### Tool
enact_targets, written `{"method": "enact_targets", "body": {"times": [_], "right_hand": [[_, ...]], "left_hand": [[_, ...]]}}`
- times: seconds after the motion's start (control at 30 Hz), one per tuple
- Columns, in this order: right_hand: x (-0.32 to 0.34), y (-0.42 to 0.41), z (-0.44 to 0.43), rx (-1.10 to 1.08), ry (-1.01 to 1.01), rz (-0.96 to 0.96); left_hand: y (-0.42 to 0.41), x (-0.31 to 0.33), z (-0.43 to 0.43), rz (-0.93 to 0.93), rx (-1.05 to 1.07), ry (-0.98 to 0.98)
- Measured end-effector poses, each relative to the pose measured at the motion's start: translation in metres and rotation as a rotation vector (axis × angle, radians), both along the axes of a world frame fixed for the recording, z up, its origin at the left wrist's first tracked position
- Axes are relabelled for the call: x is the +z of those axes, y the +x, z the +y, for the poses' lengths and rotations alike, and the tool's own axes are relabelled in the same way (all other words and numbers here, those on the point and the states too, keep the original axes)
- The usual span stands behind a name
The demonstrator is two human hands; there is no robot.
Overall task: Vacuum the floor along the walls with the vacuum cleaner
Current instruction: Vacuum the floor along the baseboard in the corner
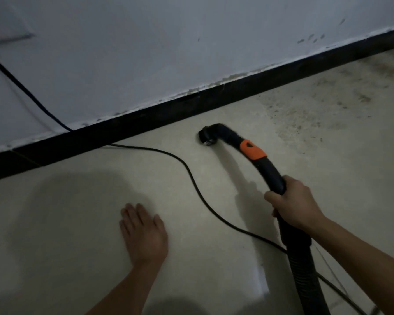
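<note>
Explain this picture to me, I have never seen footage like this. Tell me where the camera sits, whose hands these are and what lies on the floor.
There is no machine here. A person wears one wide camera on the head, looking down, so both arms reach in from the bottom edge. The right hand grips the black vacuum pipe, which has an orange collar and ends in a small nozzle. The nozzle is down at the pale floor, near but not touching the black skirting board at the foot of the white wall. A ribbed hose runs back below that hand. The left hand is open, fingers straight, low over the floor; whether it touches is unclear. A black cord snakes across the floor. Right of the nozzle lies gritty dirt.
</note>
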State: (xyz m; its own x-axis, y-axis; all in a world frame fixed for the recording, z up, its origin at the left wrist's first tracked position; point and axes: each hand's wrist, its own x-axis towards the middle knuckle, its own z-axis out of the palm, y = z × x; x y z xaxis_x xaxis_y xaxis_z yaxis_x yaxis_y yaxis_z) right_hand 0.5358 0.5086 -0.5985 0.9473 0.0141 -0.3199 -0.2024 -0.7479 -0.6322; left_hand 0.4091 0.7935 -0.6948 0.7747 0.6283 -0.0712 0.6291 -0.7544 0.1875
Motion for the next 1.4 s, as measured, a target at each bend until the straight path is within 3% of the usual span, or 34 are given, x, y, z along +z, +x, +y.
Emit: {"method": "enact_targets", "body": {"times": [0.1, 0.27, 0.4, 0.73, 0.97, 1.27, 1.4], "right_hand": [[0.002, 0.03, 0.013, 0.052, 0.036, 0.019], [0.014, 0.084, -0.016, -0.487, 0.252, -0.058], [0.025, 0.104, -0.019, -0.592, 0.367, -0.091], [0.027, 0.037, 0.093, -0.262, 0.285, -0.143], [0.021, -0.012, 0.158, 0.125, 0.14, -0.097], [0.026, 0.06, 0.016, -0.408, 0.225, -0.102], [0.024, 0.032, -0.048, -0.461, 0.154, -0.081]], "left_hand": [[-0.002, -0.006, 0.002, -0.03, -0.024, 0.036], [-0.001, -0.009, 0.003, -0.048, -0.022, 0.055], [-0.001, -0.007, 0.004, -0.051, -0.021, 0.054], [-0.001, -0.005, 0.004, -0.059, -0.016, 0.015], [-0.003, -0.006, 0.006, -0.064, -0.021, 0.003], [-0.003, -0.006, 0.006, -0.053, -0.024, 0.017], [-0.003, -0.01, 0.005, -0.036, -0.035, 0.052]]}}
